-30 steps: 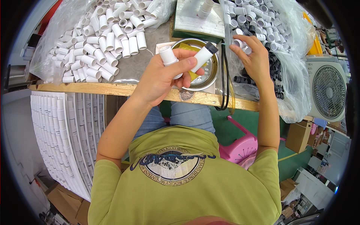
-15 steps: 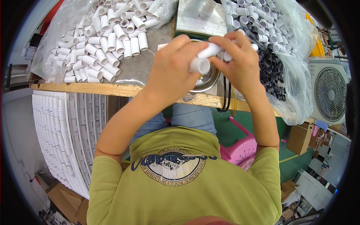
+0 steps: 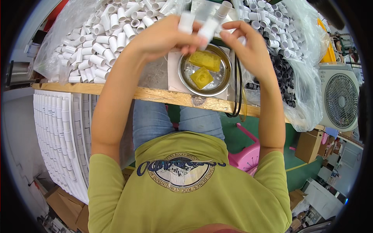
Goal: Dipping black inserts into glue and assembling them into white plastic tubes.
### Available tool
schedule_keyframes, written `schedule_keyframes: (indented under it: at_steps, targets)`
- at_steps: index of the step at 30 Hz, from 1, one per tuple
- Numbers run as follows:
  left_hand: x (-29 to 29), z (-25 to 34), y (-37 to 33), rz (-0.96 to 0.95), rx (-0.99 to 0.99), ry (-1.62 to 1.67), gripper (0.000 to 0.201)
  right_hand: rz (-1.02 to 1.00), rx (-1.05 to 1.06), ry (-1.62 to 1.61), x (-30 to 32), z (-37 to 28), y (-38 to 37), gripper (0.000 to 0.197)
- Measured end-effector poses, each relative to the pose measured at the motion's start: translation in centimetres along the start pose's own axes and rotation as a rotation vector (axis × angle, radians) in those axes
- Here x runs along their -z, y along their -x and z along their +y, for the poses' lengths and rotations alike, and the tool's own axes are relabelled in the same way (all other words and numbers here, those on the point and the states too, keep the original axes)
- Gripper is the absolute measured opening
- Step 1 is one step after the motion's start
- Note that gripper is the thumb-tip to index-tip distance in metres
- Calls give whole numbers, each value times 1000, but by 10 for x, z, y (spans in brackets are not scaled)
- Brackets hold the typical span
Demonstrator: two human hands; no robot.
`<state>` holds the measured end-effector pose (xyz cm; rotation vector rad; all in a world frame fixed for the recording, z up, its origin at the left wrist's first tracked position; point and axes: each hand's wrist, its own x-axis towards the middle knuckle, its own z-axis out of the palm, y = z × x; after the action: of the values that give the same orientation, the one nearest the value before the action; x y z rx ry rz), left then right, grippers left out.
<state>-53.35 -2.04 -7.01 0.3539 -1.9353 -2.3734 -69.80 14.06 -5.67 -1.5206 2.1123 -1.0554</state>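
Observation:
My left hand (image 3: 165, 37) is closed around two short white plastic tubes, over the far rim of a round steel bowl. One white tube (image 3: 186, 22) rises from its fingers; the other white tube (image 3: 208, 33) slants toward my right hand. Both are blurred. My right hand (image 3: 250, 48) is curled just right of the bowl, thumb and forefinger bent toward that second tube. A small white plastic piece (image 3: 242, 40) shows partly inside its grip. In the steel bowl (image 3: 182, 79) lie two yellow sponge blocks (image 3: 202, 77). Beyond, a white fitting (image 3: 224, 8) stands upright on a pale metal block.
Heaped white tubes (image 3: 103, 44) cover the left of the bench. At the right, plastic bags hold white fittings (image 3: 272, 25) and black rings (image 3: 276, 72). Black cables (image 3: 237, 89) hang over the wooden bench edge (image 3: 155, 94). A box fan (image 3: 342, 97) stands far right.
Both hands have moved away from over the bowl and apart, uncovering the sponges. My left hand has shifted left and farther with two tubes; my right hand has let go of the slanted tube.

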Motion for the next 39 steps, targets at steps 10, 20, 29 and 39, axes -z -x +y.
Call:
schedule_keyframes:
  at_steps: [10, 20, 29, 39]
  targets:
    - [-74, -35, 43, 561, -611, -992, 35, 232, -44, -356, -48, -27, 61, 16]
    - [-15, -17, 56, 795, -338, -447, 35, 145, -59, 681, 50, 36, 79, 20]
    - [12, -38, 33, 811, -105, -1258, 29, 153, -143, 594, 50, 49, 68, 15]
    - [5, -36, 38, 613, -220, -880, 32, -39, 294, 212, -40, -25, 73, 9]
